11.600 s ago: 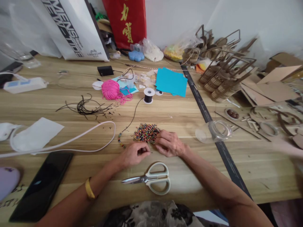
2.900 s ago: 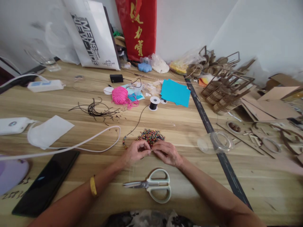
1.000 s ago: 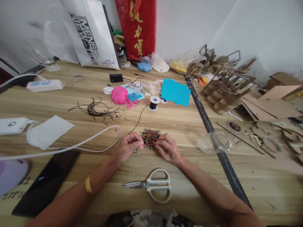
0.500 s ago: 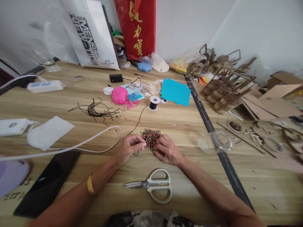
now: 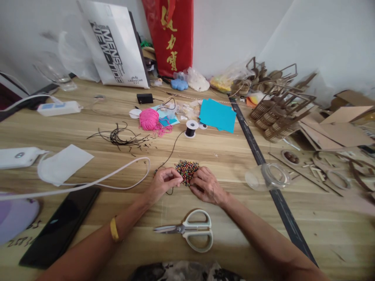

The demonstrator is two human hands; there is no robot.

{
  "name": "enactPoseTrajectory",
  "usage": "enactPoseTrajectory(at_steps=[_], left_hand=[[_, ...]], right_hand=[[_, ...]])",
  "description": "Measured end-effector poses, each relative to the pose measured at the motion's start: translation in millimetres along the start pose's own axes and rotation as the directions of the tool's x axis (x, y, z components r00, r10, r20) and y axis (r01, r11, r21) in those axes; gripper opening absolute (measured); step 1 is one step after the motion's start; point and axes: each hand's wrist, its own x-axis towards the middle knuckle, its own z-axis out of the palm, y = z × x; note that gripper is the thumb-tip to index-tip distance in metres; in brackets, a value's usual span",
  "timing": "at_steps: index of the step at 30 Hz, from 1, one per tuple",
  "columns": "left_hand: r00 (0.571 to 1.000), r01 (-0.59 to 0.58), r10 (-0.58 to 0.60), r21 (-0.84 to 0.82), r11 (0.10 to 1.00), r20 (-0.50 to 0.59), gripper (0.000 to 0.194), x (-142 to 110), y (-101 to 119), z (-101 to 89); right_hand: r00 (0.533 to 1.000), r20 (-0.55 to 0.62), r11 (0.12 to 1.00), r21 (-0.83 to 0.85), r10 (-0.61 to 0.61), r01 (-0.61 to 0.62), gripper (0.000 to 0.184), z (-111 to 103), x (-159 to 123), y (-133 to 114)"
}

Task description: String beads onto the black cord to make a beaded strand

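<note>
A small pile of multicoloured beads (image 5: 186, 171) lies on the table between my two hands. My left hand (image 5: 165, 182) is closed in a pinch at the pile's left side, on a thin black cord (image 5: 172, 151). This cord runs from a white-flanged spool (image 5: 191, 128) down to the hand, and a short loop of it shows below. A few small beads seem to sit on it just left of the hand. My right hand (image 5: 206, 185) rests at the pile's right edge with fingers curled together; whatever they hold is hidden. Scissors (image 5: 187, 229) lie below the hands.
A black phone (image 5: 60, 226) and a white cable (image 5: 117, 171) lie to the left. Farther back are cut black cords (image 5: 120, 136), pink yarn (image 5: 149, 119) and blue sheets (image 5: 218, 115). A clear plastic container (image 5: 266, 176) and small brown baskets (image 5: 272, 117) stand on the right.
The view has shifted slightly, so things appear a little lower and farther right. Small beads now show at the left hand's left side. Both hands keep nearly the same pose.
</note>
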Motion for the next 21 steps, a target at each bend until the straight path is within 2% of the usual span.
enactPoseTrajectory(at_steps=[4, 13, 18, 21], left_hand=[[1.000, 0.006, -0.006, 0.049, 0.999, 0.012, 0.025, 1, -3, 0.9], [0.998, -0.046, 0.036, 0.190, 0.981, 0.057, 0.020, 1, -13, 4.6], [0.995, -0.077, 0.053, 0.300, 0.951, 0.086, 0.016, -2, -10, 7.8], [0.992, -0.088, 0.055, 0.310, 0.947, 0.115, 0.015, -2, -15, 7.5]], right_hand=[[0.999, -0.025, 1.000, 0.018, -0.020, 0.021, 0.005, 1, -1, 2], [0.975, -0.208, 0.985, 0.137, -0.074, 0.104, 0.009, -3, 1, 2], [0.975, -0.219, 0.972, 0.223, -0.028, 0.078, 0.007, 0, 4, -2], [0.976, -0.217, 0.960, 0.276, 0.009, 0.052, 0.008, 1, 5, -5]])
